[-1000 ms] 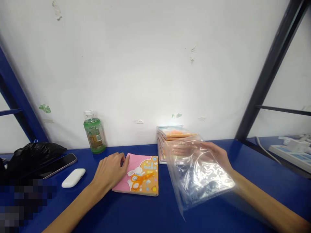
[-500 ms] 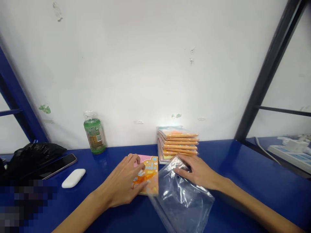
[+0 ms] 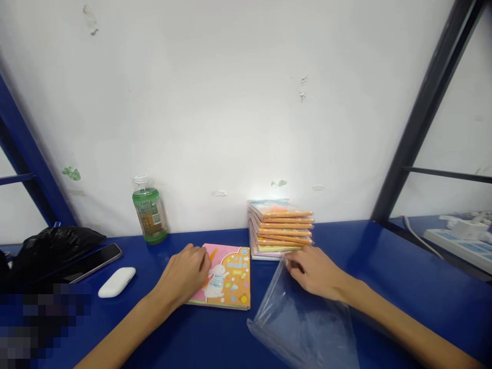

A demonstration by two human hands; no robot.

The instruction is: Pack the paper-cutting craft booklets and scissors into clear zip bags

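A pink and orange booklet (image 3: 227,279) with a white rabbit on its cover lies flat on the blue table (image 3: 403,271). My left hand (image 3: 183,275) rests on its left edge with the fingers curled over that edge. To its right my right hand (image 3: 313,271) pinches the top edge of a clear plastic bag (image 3: 303,325), which lies on the table towards me. A stack of several similar booklets (image 3: 281,224) stands just behind my right hand, against the wall.
A green drink bottle (image 3: 149,210) stands by the white wall at the back left. A white case (image 3: 116,282), a dark phone (image 3: 90,262) and a black plastic bag (image 3: 54,243) lie at the left. A dark metal post (image 3: 423,113) rises at the right.
My right hand brought the clear bag down from in front of the stack and laid it flat. My left hand moved over the booklet and back to its left edge; the cover picture now looks different.
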